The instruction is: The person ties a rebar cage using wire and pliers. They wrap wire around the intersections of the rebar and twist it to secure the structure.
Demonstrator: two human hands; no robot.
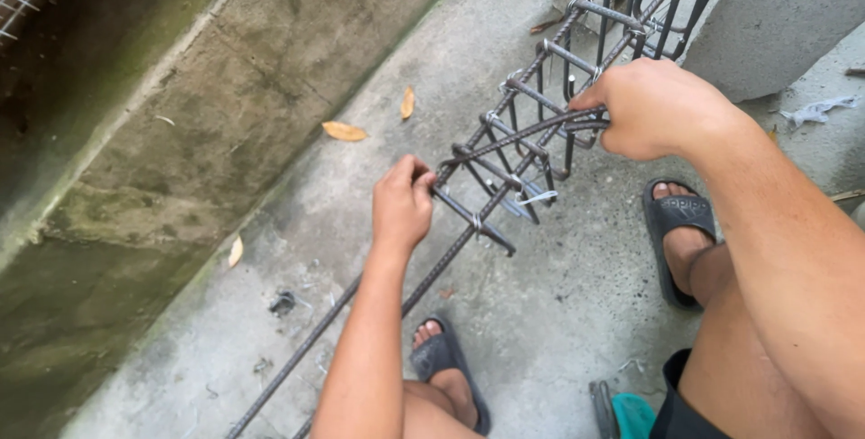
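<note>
A long cage of steel bars (pixel 541 105) with square stirrups tied by wire runs from the upper right down towards the lower left, over a concrete floor. My left hand (pixel 402 203) is closed around the corner of a stirrup near the cage's lower end. Higher up the cage, my right hand (pixel 651 107) grips a bent bar at a stirrup. Two straight bars (pixel 306 349) stick out past the last stirrup towards the bottom left.
A mossy concrete wall (pixel 162 160) slopes along the left. A grey concrete block (pixel 784 15) stands at the upper right. Dry leaves (pixel 345 132) lie on the floor. My feet in dark sandals (pixel 678 232) rest below the cage. A teal-handled tool (pixel 626 412) lies at the bottom.
</note>
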